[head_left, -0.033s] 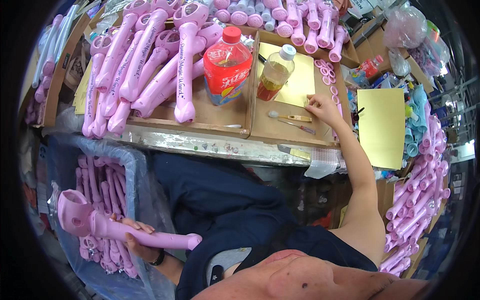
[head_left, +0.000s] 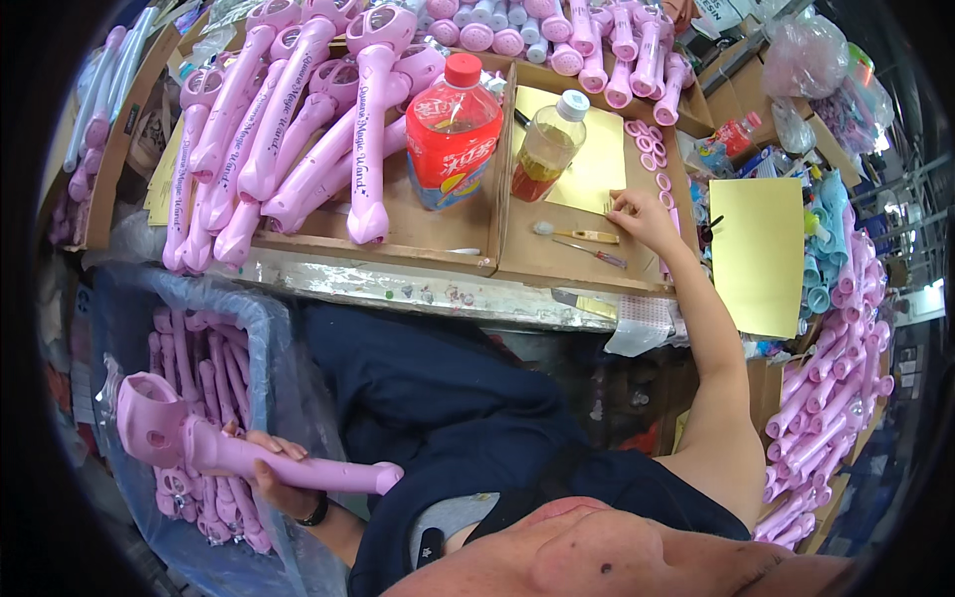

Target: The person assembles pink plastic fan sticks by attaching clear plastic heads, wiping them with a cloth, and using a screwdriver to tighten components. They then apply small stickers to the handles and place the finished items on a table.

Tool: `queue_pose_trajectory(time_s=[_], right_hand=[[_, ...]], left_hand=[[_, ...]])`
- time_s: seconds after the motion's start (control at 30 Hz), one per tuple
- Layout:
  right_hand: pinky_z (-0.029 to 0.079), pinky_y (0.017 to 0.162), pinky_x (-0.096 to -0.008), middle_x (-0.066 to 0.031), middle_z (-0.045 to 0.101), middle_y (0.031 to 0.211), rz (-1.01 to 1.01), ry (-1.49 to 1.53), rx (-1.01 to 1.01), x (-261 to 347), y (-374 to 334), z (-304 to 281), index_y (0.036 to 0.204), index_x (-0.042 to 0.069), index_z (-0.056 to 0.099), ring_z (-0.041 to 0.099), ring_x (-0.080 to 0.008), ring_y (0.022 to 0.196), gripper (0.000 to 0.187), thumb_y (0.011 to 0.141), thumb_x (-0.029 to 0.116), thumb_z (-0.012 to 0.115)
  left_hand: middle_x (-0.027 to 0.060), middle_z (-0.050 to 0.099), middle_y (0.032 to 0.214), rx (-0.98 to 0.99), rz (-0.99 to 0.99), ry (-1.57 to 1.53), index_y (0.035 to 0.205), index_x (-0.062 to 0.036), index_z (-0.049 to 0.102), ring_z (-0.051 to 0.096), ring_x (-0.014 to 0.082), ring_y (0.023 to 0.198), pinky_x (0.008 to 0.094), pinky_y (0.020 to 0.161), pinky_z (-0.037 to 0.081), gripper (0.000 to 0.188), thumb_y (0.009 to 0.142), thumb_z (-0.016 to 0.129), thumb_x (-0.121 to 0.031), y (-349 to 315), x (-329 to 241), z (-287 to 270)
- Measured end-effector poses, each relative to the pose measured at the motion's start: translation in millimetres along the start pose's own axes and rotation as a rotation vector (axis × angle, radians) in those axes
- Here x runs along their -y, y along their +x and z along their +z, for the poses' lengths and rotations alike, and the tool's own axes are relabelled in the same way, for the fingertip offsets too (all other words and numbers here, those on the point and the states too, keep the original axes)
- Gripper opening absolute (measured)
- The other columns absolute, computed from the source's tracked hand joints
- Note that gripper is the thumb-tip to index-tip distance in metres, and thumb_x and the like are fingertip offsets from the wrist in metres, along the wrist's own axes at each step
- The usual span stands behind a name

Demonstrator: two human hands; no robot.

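Note:
A pink plastic toy wand (head_left: pixel 234 453) lies across my left hand (head_left: pixel 282 472), whose fingers wrap its handle. Its wide round head, with an opening in it, points left, and its narrow end reaches my clothing. On the table, my right hand (head_left: pixel 642 216) rests in the cardboard tray (head_left: pixel 582 267) at the lower right corner of a yellow sheet (head_left: pixel 587 164). Its fingertips are pinched together, and whatever is between them is too small to make out. Just left of it lie a small brush (head_left: pixel 577 233) and a thin tool with a reddish handle (head_left: pixel 602 256).
A bin lined with blue plastic (head_left: pixel 261 333) holds several pink wands below left. More wands (head_left: pixel 368 129) are heaped on the table. A red-labelled bottle (head_left: pixel 453 139) and a bottle of brownish liquid (head_left: pixel 547 149) stand near pink rings (head_left: pixel 652 144). Wand parts (head_left: pixel 826 398) are piled at right.

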State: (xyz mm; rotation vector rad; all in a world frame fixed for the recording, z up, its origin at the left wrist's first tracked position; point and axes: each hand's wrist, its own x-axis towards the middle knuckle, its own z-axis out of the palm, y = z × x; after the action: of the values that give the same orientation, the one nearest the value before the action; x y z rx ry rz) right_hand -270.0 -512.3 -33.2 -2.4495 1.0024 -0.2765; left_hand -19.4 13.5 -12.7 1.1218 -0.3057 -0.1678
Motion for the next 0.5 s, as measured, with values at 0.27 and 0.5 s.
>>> queue_pose_trajectory(time_s=[0.27, 0.5], right_hand=[[0.047, 0.067, -0.0326, -0.0128, 0.067, 0.099, -0.012, -0.002, -0.039, -0.9, -2.3, 3.3, 0.086, 0.0, 0.065, 0.061, -0.0237, 0.074, 0.018, 0.077, 0.015, 0.07], [0.045, 0.062, -0.0303, -0.0113, 0.066, 0.108, -0.152, 0.021, -0.101, -12.7, -3.6, 10.4, 0.092, 0.004, 0.065, 0.056, -0.0185, 0.067, 0.022, 0.075, 0.017, 0.072]], left_hand=[[0.0096, 0.051, 0.078, 0.112, -0.106, -0.05, 0.125, -0.0004, 0.033, 0.052, 0.0172, 0.054, 0.0273, 0.051, 0.048, 0.065, 0.074, 0.069, -0.019, -1.0, 20.5, 9.0], [0.0098, 0.053, 0.077, 0.195, -0.135, -0.133, 0.119, -0.0022, 0.039, 0.054, 0.0189, 0.055, 0.0278, 0.049, 0.048, 0.06, 0.072, 0.073, -0.019, -4.6, 35.1, 14.8]])
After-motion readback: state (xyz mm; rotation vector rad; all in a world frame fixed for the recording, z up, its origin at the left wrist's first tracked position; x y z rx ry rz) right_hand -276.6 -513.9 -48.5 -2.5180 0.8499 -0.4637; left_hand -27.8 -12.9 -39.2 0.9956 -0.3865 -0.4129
